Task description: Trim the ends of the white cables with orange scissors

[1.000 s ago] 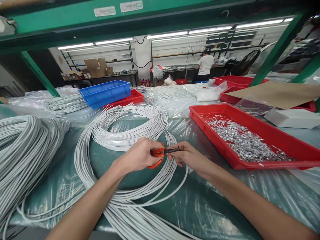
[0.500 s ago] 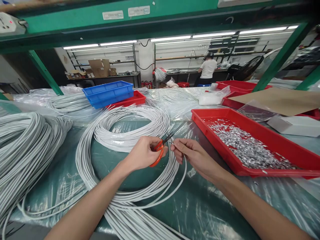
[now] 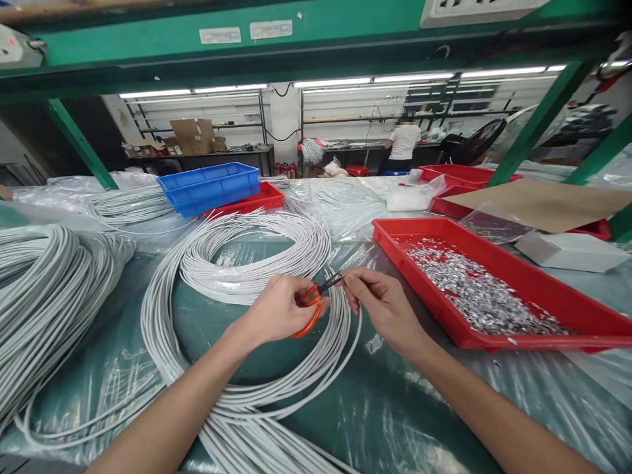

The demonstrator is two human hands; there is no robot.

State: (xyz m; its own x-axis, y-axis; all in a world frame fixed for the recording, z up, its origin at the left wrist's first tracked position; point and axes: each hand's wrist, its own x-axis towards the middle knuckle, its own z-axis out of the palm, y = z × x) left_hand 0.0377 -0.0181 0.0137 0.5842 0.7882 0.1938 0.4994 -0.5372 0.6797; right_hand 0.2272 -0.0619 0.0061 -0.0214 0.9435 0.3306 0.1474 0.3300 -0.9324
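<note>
Orange-handled scissors point(image 3: 310, 304) with dark blades are held in my left hand point(image 3: 279, 309), whose fingers wrap round the handles. The blades point right and their tips meet the fingertips of my right hand point(image 3: 380, 299). That hand pinches the end of a white cable point(image 3: 356, 336), which curves down and left from the fingers. Under and behind both hands lies a coil of white cables point(image 3: 257, 266) on the green, plastic-covered table point(image 3: 390, 401). The cable's very end is too small to make out.
At right stands a red tray point(image 3: 498, 342) of small silvery pieces point(image 3: 478, 289). A thick cable bundle point(image 3: 49, 303) lies at left. Blue trays point(image 3: 210, 187) sit at the back, below a green shelf beam point(image 3: 148, 39). A person point(image 3: 403, 141) is far behind.
The scissor blades have turned toward the right and now reach my right fingertips. The whole view has shifted slightly.
</note>
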